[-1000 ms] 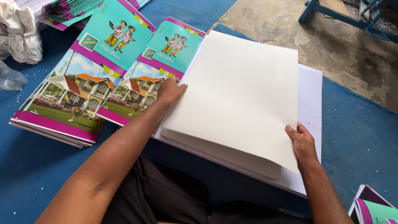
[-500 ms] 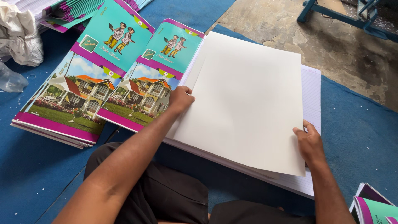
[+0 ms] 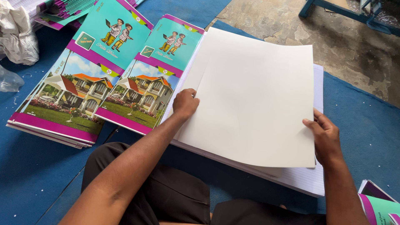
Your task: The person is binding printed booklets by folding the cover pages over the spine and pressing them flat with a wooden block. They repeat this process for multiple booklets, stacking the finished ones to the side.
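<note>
Change: vs 1 s ago we've lowered the white sheet; it now lies nearly flat on the paper stack, w/ only the near edge lifted.
Left hand: fingers curled, pressing the sheet's left edge.
Right hand: fingers pinching the sheet's right edge.
Meaning: sheet looks about squared to the stack.
Nearby: booklet piles just left, on the blue mat.

Blank sheet on top of paper stack, centre-right. Left hand at sheet's left edge, right hand at its right edge. 2 printed covers: one just left of stack, another farther left, on floor mat.
</note>
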